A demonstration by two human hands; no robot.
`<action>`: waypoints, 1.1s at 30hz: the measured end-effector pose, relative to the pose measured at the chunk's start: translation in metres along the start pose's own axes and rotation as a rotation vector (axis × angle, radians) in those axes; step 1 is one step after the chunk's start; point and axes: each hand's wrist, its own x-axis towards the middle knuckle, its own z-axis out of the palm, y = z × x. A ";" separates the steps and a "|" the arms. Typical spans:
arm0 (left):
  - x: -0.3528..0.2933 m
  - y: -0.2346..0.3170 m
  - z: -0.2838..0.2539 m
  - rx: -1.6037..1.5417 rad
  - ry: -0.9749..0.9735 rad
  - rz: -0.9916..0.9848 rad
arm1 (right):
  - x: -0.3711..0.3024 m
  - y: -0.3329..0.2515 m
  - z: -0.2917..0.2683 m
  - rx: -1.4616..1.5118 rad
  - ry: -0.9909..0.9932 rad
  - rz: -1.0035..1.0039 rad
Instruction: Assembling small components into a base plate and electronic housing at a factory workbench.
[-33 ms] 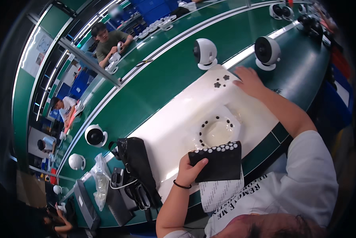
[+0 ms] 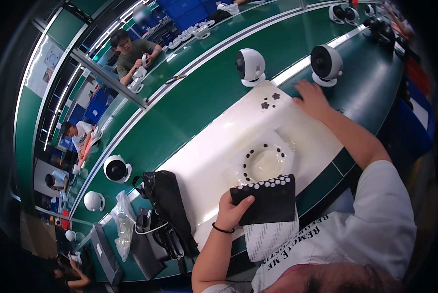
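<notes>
My left hand (image 2: 231,210) grips a black sheet of round stick-on pads (image 2: 270,207), thumb on top. White circles line its upper edge, and printed backing paper (image 2: 272,239) hangs below. Just beyond the sheet, a white ring-shaped part (image 2: 285,163) bears several small black dots and lies among clear film on a white mat (image 2: 199,166). My right hand (image 2: 314,100) is over the mat's far right edge, fingers spread, with nothing visible in it. Near its fingertips are small dark flower-shaped pieces (image 2: 265,105) on the mat. A white round-headed device (image 2: 326,63) with a black front stands just beyond that hand.
Another white device (image 2: 250,66) stands behind the mat, and one more (image 2: 116,168) to the left. A black bag (image 2: 162,195), a clear plastic bag (image 2: 123,224) and a grey box (image 2: 106,254) crowd the left. Across the green table a co-worker (image 2: 131,53) handles a white part.
My right hand has drawn slightly to the right, away from the flower-shaped pieces. The whole view has shifted a little. My left hand keeps its grip on the black sheet.
</notes>
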 end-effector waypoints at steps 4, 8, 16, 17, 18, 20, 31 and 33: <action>0.004 -0.001 0.007 0.030 -0.015 0.037 | -0.025 0.078 -0.021 -0.056 -0.044 0.378; 0.000 -0.001 0.008 0.015 0.008 0.031 | -0.025 0.093 -0.034 -0.094 0.204 0.125; 0.001 0.003 0.016 0.086 0.037 0.080 | -0.017 0.044 -0.066 0.110 0.277 -0.108; 0.001 0.001 0.015 0.113 0.022 0.114 | -0.019 0.029 -0.073 0.256 0.353 -0.099; -0.001 0.000 0.014 0.141 0.009 0.144 | -0.019 0.011 -0.086 0.319 0.440 -0.130; -0.005 0.001 0.014 0.159 0.023 0.170 | -0.018 -0.024 -0.117 0.662 0.259 -0.036; -0.010 0.010 0.015 0.333 0.022 0.252 | -0.017 -0.135 -0.144 1.210 -0.477 -0.032; -0.011 0.010 0.016 0.290 0.039 0.276 | -0.016 -0.135 -0.142 1.248 -0.523 -0.003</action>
